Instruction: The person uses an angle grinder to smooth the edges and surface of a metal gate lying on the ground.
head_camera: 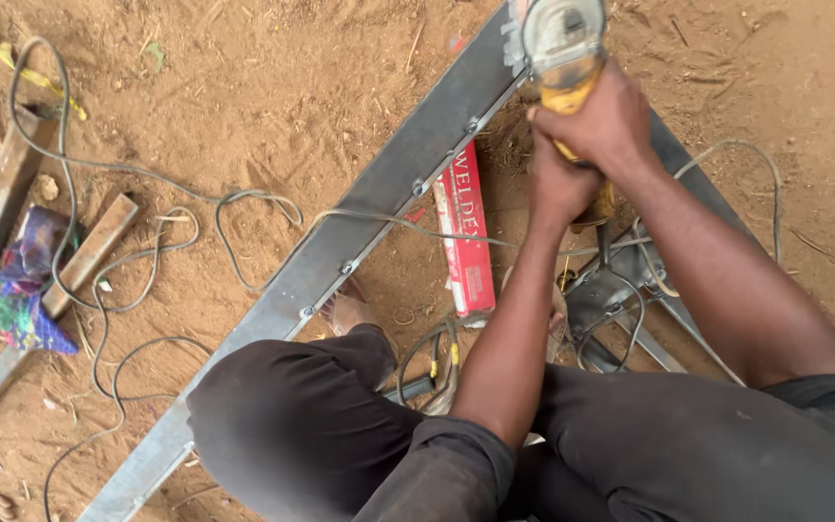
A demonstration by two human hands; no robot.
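I hold the grinder [562,58] at the upper middle of the frame, its long yellow body running up and down the picture, with the round grey guard end pointing toward the top edge and the handle end toward me. The top of the guard is cut off by the frame, so I cannot see the whole disc, and I cannot tell whether it touches the metal.

My right hand [603,121] is closed around the yellow body just below the guard, knuckles up. My left hand [561,188] is wrapped shut lower on the handle, right under the right one, the two touching. Most of the handle is hidden inside both fists. Both forearms reach up the frame from the lower right, nearly straight, coming together at the tool.

The grinder sits over the upper end of a long grey steel bar [340,256] that slants from the lower left to the upper middle, with small bolts along its edge. A red box [466,232] lies on the sand just right of the bar, partly behind my left forearm. Grey cable [147,261] loops over the dirt at the left. A bundle of coloured rag [26,285] lies at the far left. My dark trousers fill the bottom of the frame and hide the ground there.
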